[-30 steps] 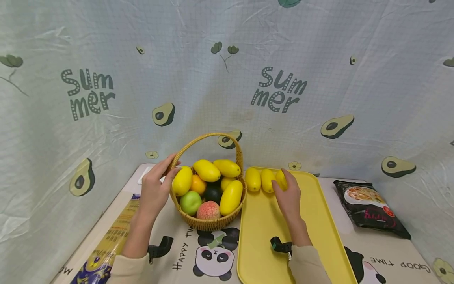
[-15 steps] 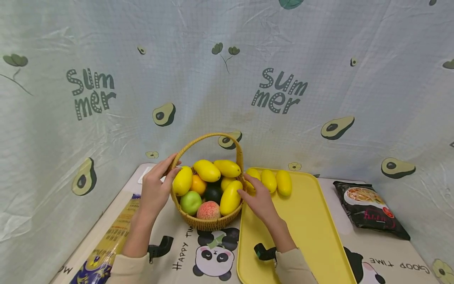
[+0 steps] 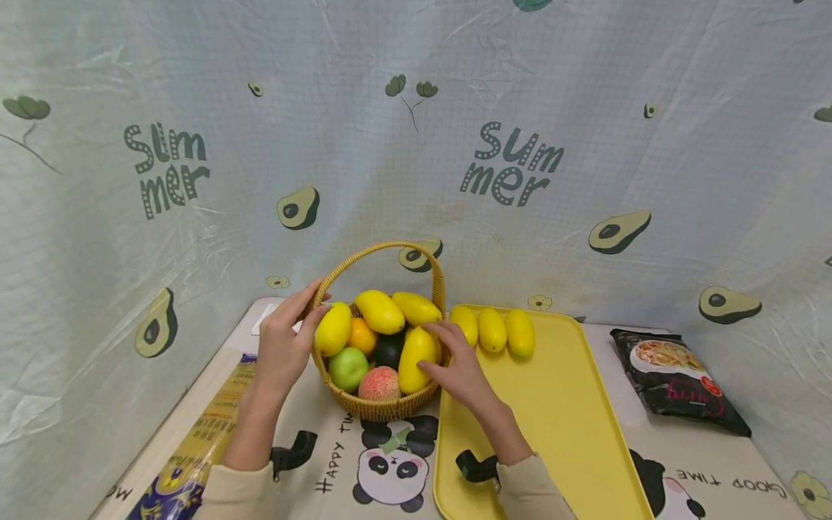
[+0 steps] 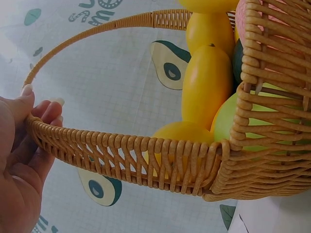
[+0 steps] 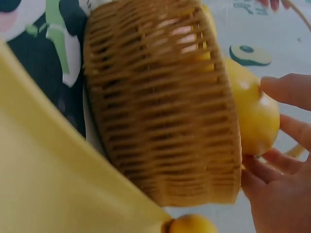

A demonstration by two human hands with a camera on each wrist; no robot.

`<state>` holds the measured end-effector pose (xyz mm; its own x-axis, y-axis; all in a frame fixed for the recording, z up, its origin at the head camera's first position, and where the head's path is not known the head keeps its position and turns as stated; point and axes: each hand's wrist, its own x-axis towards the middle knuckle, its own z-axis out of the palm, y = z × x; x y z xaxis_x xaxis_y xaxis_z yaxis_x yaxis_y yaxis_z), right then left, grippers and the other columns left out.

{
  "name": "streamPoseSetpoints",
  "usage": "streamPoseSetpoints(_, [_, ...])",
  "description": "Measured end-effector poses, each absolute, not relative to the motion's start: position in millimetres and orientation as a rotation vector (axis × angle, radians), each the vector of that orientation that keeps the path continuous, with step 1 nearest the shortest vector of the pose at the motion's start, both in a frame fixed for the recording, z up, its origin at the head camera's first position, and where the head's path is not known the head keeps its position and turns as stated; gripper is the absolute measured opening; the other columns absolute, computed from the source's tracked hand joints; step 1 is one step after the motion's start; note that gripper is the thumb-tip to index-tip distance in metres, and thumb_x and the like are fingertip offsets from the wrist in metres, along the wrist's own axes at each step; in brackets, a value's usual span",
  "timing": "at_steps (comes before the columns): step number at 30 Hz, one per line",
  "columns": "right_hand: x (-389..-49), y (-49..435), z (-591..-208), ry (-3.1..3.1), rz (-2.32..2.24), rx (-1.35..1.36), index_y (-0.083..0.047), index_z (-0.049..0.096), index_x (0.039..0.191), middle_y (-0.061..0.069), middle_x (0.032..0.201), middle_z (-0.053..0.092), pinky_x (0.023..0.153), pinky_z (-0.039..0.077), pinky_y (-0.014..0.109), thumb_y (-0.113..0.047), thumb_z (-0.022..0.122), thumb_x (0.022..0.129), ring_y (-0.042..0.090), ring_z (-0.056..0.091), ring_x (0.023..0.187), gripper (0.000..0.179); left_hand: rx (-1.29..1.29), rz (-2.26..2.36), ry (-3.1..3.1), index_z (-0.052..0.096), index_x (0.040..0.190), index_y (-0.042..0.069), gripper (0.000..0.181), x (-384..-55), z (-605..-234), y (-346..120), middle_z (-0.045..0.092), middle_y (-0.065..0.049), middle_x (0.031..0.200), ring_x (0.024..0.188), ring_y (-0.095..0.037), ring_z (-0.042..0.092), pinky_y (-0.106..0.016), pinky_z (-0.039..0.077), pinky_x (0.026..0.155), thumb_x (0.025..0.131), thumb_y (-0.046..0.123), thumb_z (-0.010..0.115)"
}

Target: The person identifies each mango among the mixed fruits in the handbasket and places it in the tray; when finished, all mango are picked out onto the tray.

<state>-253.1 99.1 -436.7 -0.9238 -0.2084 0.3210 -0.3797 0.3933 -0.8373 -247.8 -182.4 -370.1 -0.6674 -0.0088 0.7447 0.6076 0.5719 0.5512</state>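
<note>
A wicker basket (image 3: 383,410) of fruit stands on the table, its arched handle (image 4: 121,145) gripped near the left side by my left hand (image 3: 284,345), thumb and fingers about the band. My right hand (image 3: 463,367) holds a yellow mango (image 3: 413,365) at the basket's right side. In the right wrist view its thumb lies on that mango (image 5: 250,109), with fingers on the other side. Around it in the basket are more yellow mangoes (image 3: 380,312), an orange (image 3: 361,336), a green apple (image 3: 348,369), a peach (image 3: 380,384) and a dark round fruit (image 3: 388,351).
Right of the basket lies a yellow tray (image 3: 539,426), with three mangoes (image 3: 492,330) in a row at its far end. A black food packet (image 3: 679,379) is at the far right. A long gold-and-blue packet (image 3: 201,440) lies at the left.
My right hand has left the rightmost mango on the tray and moved left to the basket. The mango it holds there has shifted slightly left and stands steeper. My left hand stays on the handle.
</note>
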Motion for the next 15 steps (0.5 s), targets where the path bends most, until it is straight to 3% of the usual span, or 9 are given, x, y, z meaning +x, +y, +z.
streamPoseSetpoints(6, [-248, 87, -437, -2.431, 1.726, 0.685, -0.022, 0.046, 0.147, 0.001, 0.152, 0.043, 0.113, 0.042, 0.054, -0.009, 0.075, 0.085, 0.029, 0.049, 0.134, 0.070, -0.465, -1.085, -2.085, 0.060, 0.138, 0.011, 0.046, -246, -371, -183, 0.072, -0.012, 0.113, 0.103, -0.024, 0.069, 0.001, 0.044, 0.089, 0.092, 0.004, 0.067])
streamPoseSetpoints(15, [-243, 82, -439, -2.669, 1.490, 0.726, -0.028, 0.045, 0.148, -0.003, 0.145, 0.054, 0.106, 0.049, 0.046, -0.028, 0.076, 0.085, 0.019, 0.056, 0.121, 0.071, -0.460, -1.109, -2.093, 0.060, 0.139, 0.014, 0.046, -244, -372, -182, 0.072, -0.010, 0.114, 0.104, -0.023, 0.068, 0.000, 0.045, 0.089, 0.093, 0.005, 0.066])
